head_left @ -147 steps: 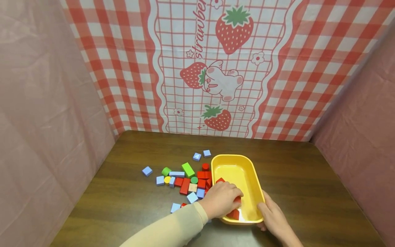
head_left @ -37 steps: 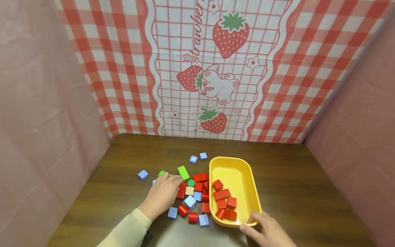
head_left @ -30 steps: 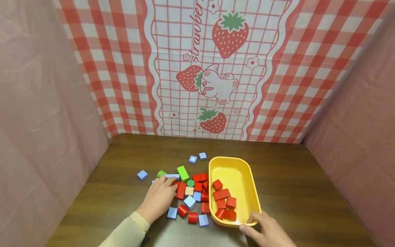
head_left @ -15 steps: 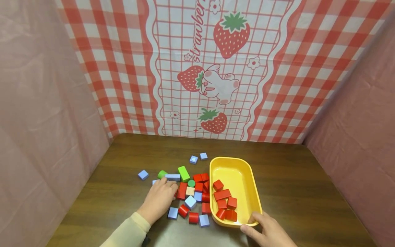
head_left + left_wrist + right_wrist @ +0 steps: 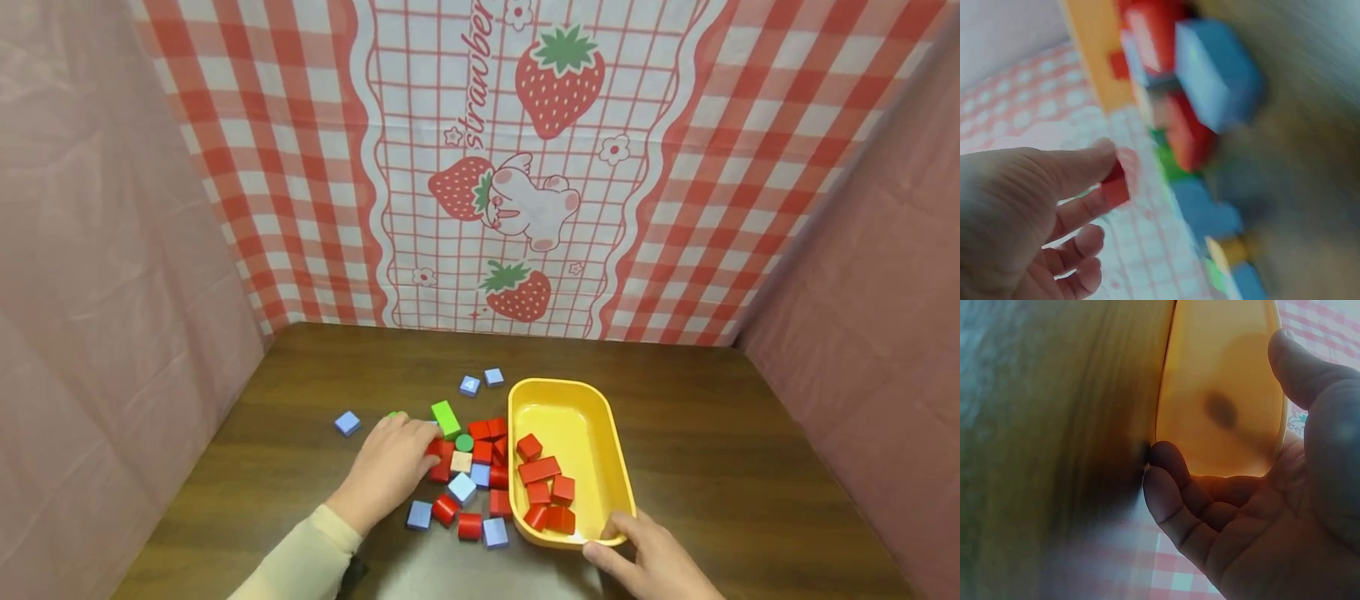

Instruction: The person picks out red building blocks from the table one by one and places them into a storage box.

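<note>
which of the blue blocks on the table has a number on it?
The blue block at the far end of the pile, left of the yellow tray corner: a pale 4 shows on its top. The plain blue block beside it and the others show none.

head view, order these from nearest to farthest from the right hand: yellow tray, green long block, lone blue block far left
1. yellow tray: the right hand grips its near right corner.
2. green long block: left of the tray, at the far edge of the pile.
3. lone blue block: farthest left, apart from the pile.
</note>
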The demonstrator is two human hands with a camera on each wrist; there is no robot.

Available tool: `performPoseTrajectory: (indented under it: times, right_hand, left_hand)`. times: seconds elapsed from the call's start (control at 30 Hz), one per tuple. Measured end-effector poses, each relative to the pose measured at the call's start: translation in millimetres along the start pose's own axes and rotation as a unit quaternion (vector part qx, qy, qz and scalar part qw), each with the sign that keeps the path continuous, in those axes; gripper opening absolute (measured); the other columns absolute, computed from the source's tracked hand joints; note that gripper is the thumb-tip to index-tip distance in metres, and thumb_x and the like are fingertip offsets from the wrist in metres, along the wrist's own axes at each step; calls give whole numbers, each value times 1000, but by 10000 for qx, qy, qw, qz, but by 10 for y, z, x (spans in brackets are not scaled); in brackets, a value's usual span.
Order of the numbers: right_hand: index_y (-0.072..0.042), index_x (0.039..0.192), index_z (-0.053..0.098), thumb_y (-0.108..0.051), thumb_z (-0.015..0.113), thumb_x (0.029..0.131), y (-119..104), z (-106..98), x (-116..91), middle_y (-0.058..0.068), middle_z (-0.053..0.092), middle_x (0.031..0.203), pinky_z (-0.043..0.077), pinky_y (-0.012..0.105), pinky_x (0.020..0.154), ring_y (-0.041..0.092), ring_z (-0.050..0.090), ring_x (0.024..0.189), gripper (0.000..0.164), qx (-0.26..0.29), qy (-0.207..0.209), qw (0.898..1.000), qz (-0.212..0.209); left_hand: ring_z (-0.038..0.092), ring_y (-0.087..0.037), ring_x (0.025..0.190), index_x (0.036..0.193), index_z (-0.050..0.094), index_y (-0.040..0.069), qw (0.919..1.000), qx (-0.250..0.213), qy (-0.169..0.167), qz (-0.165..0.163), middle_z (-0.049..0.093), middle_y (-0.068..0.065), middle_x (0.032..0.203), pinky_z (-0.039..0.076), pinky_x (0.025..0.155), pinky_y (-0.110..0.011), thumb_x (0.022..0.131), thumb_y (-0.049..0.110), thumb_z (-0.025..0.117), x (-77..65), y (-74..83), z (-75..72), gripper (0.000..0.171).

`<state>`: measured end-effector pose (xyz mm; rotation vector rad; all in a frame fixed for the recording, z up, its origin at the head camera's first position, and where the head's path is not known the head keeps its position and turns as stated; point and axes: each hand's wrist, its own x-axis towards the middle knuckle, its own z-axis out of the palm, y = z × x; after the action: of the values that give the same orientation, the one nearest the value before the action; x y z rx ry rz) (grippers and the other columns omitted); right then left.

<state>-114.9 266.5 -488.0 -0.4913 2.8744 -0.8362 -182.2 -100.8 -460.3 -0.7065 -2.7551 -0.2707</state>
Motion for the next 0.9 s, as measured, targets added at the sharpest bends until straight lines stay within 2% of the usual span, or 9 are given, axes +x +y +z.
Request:
performPoseTrajectory:
  times: [0.13, 0.23, 0.37, 0.5, 0.63, 0.9]
  right_hand:
    - [-29, 87, 57, -57, 67, 87, -10, -12, 3, -6, 51, 80, 40, 29, 62, 13, 48, 72, 30, -78, 17, 10000, 30]
    - [-29, 86, 57, -56, 67, 87, -18, -13, 6, -8, 51, 80, 41, 29, 62, 13, 49, 73, 29, -72, 68, 9999, -66]
    - [-29, 85, 56, -52, 68, 88, -21, -7, 4, -9, 51, 80, 41, 28, 62, 11, 49, 72, 26, -51, 227, 9995, -235]
    - [-29, 85, 57, -51, 69, 87, -16, 2, -5, -9, 52, 80, 42, 28, 61, 11, 49, 72, 25, -1, 283, 9992, -272]
    - [-29, 86, 57, -54, 68, 86, -3, 14, -9, -8, 52, 81, 42, 29, 62, 12, 49, 72, 27, 30, 197, 9997, -158]
    - [-29, 86, 57, -54, 68, 86, 12, 22, -17, -7, 52, 81, 42, 29, 62, 12, 50, 73, 28, 11, 201, 9997, -127]
  left_hand:
    - [48, -13, 83, 113, 69, 17, 9981, -581, -87, 205, 70, 5, 101, 46, 76, -34, 83, 34, 80, 115, 299, -110, 36]
    - [48, -11, 83, 115, 68, 18, 9947, -816, -119, 618, 69, 7, 103, 46, 76, -31, 85, 36, 78, 166, 549, -116, 36]
    - [46, -10, 83, 115, 68, 20, 9892, -939, -235, 1104, 67, 11, 103, 44, 75, -28, 87, 36, 76, 231, 827, -53, 33]
    - [48, -9, 84, 112, 68, 21, 9863, -875, -383, 1345, 66, 14, 100, 43, 76, -26, 88, 35, 74, 277, 979, 67, 29]
    - [48, -8, 86, 111, 68, 22, 9853, -911, -543, 1343, 65, 15, 99, 44, 75, -25, 89, 34, 74, 284, 1032, 176, 26]
    - [43, -9, 77, 106, 68, 23, 9884, -1019, -691, 884, 64, 13, 93, 41, 67, -24, 87, 31, 75, 346, 1080, 237, 22]
